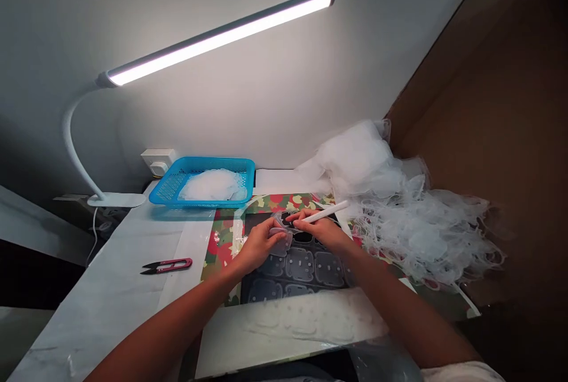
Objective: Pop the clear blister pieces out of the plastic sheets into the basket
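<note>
My left hand (258, 245) pinches a clear, thin film piece (281, 245) at the upper part of a translucent sheet (299, 265) marked with rounded-square shapes. Between the fingers of my right hand (323, 230) is a white pen-shaped tool (331, 211), tilted up to the right. Its tip is close to the film by my left fingers and too small to make out. The sheet lies over a dark surface, and its near end (310, 320) curls toward me, pale and glossy.
Left of the sheet lie pink-handled thread snips (167, 266). Behind them a blue basket (156, 198) holds a heap of translucent pieces (212, 184). Wispy offcuts (412, 228) pile up at right beside a cardboard wall (501, 133). A lit lamp (222, 36) hangs overhead.
</note>
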Demonstrator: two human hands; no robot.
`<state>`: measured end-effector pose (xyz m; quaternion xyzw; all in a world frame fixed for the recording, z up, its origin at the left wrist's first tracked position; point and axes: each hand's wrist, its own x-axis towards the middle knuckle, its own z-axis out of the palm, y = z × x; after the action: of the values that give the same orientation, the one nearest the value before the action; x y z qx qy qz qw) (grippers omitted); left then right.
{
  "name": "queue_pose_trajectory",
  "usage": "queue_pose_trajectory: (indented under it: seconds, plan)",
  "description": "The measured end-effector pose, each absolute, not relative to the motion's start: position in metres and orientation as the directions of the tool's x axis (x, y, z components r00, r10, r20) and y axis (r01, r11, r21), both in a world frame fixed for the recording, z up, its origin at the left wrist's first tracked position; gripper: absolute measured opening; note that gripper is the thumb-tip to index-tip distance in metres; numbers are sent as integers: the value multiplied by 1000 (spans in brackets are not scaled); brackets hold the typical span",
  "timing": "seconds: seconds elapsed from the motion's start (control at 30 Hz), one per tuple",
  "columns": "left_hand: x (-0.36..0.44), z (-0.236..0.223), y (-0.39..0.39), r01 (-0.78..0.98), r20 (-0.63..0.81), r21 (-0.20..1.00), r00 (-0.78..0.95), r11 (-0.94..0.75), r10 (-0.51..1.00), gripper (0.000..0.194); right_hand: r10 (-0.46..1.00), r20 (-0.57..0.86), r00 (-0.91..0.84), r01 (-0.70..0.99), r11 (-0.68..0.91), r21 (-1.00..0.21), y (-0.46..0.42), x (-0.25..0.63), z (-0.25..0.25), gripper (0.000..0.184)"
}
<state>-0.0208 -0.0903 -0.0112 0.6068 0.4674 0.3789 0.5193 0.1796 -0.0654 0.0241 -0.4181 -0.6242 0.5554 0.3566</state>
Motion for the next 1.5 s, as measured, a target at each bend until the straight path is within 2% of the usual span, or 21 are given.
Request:
queue_pose_trajectory:
  seconds: [0.07, 0.13, 0.23, 0.33, 0.4, 0.57, 0.7, 0.8, 0.87, 0.9, 0.93, 0.97, 1.03, 1.13, 1.27, 1.37, 1.43, 1.5]
  plan:
    - [-22, -13, -90, 282, 35, 953, 253, -109, 967, 20, 896, -84, -435, 110, -39, -993, -64, 175, 22, 33]
    - [-22, -15, -90, 315, 61, 939, 245, -139, 968, 20, 897, -98, -432, 114, -54, -992, -66, 168, 20, 34]
    - [-21, -18, -93, 301, 83, 942, 221, -149, 972, 22, 942, -29, -333, 222, 48, -974, -65, 161, 15, 30]
    - [-24, -21, -99, 229, 84, 966, 161, -120, 983, 26, 982, 68, -177, 411, 136, -901, -54, 165, 4, 28]
    - [-27, -21, -104, 148, 55, 986, 127, -74, 990, 28, 989, 79, -127, 448, 128, -885, -46, 171, -4, 31]
    - [-31, -11, -117, -113, -74, 989, 158, 93, 985, 33, 990, 56, -133, 334, 98, -937, -40, 184, -9, 36]
    - [-30, 2, -122, -199, -127, 965, 202, 168, 971, 37, 985, 75, -155, 276, 116, -954, -42, 188, -5, 41]
    - [-41, 19, -102, -163, -51, 984, 148, 76, 988, 40, 982, 107, -153, 295, 149, -944, -37, 188, -2, 41]
    - [-60, 34, -75, -27, 70, 997, 19, -69, 997, 42, 977, 138, -162, 327, 185, -927, -27, 182, 2, 39]
    - [-73, 42, -58, 102, 127, 987, -43, -122, 991, 42, 972, 157, -176, 348, 211, -914, -19, 176, 4, 37]
    - [-87, 50, -41, 292, 188, 944, -95, -153, 978, 40, 964, 178, -195, 368, 240, -898, -10, 170, 6, 35]
    - [-101, 58, -24, 497, 252, 853, -128, -158, 959, 36, 955, 199, -218, 390, 272, -880, 1, 162, 9, 33]
    - [-128, 69, 4, 623, 280, 773, -166, -119, 946, 29, 938, 230, -261, 420, 324, -847, 23, 144, 14, 27]
    - [-155, 79, 25, 743, 311, 665, -189, -72, 931, 19, 937, 220, -271, 431, 323, -843, 53, 120, 18, 24]
    - [-147, 71, 9, 850, 421, 520, -163, -90, 892, 12, 949, 189, -254, 403, 281, -871, 69, 110, 16, 23]
    - [-115, 41, -36, 877, 437, 408, 57, -255, 898, 19, 968, 198, -157, 368, 243, -898, 59, 118, 11, 19]
    - [-92, 12, -76, 847, 391, 213, 383, -487, 837, 26, 979, 176, -101, 327, 199, -924, 47, 127, 7, 17]
    - [-75, -16, -113, 807, 342, 98, 522, -582, 781, 33, 990, 117, -82, 258, 134, -957, 38, 134, 3, 21]
